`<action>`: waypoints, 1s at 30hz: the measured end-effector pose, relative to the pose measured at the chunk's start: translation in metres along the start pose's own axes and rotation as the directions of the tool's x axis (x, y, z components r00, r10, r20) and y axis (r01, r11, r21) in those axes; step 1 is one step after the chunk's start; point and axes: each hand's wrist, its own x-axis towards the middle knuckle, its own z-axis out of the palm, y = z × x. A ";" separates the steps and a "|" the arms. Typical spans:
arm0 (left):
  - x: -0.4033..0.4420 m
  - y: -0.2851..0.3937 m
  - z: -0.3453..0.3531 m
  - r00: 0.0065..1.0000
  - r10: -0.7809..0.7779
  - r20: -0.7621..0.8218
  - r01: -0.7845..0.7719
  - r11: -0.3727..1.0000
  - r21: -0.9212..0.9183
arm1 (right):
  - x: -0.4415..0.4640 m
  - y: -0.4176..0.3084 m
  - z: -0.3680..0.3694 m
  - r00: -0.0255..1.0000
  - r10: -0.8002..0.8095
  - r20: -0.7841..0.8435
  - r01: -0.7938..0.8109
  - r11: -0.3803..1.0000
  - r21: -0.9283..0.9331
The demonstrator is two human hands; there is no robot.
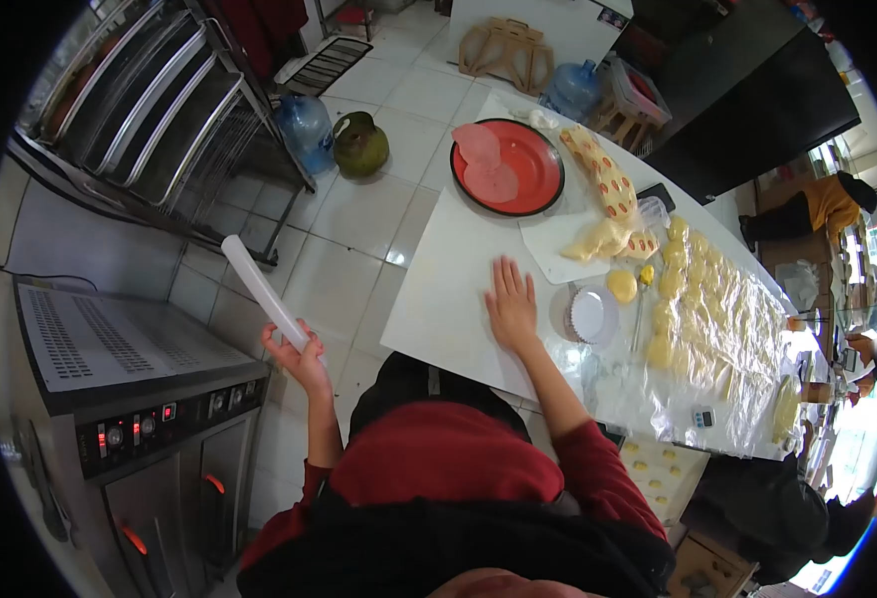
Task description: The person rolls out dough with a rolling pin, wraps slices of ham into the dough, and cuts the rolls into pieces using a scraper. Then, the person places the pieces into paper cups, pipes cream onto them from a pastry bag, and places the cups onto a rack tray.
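Note:
My left hand (299, 355) grips the lower end of a white rolling pin (257, 284), held out over the floor left of the table. My right hand (512, 304) lies flat on the white table (448, 289), fingers spread, holding nothing. Just right of it stands a round white fluted tin (593, 315). A ball of yellow dough (621, 286) sits beyond the tin, beside a small yellow object (647, 274). Farther up, a red plate with a black rim (536, 164) bears pink round slices (490, 181). Many dough pieces (696, 289) lie under clear plastic at the right.
An oven (139, 399) stands at the left, below a rack of trays (149, 120). Water bottles (305, 130) and a green round container (359, 146) are on the floor. A patterned bag (608, 184) and a small timer (703, 418) lie on the table. Other people (827, 204) are at the right.

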 end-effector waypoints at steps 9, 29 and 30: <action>0.006 -0.006 0.016 0.995 -0.041 0.091 0.043 0.999 -0.022 | -0.059 -0.028 -0.004 0.870 -0.379 0.316 0.330 0.923 0.198; 0.023 -0.033 0.049 0.968 -0.075 0.242 0.083 0.996 -0.025 | -0.034 0.135 -0.119 0.755 0.631 -0.180 -0.538 0.752 0.380; 0.025 -0.033 0.052 0.965 -0.067 0.255 0.076 0.997 -0.027 | -0.029 0.162 -0.109 0.720 0.658 -0.222 -0.570 0.742 0.353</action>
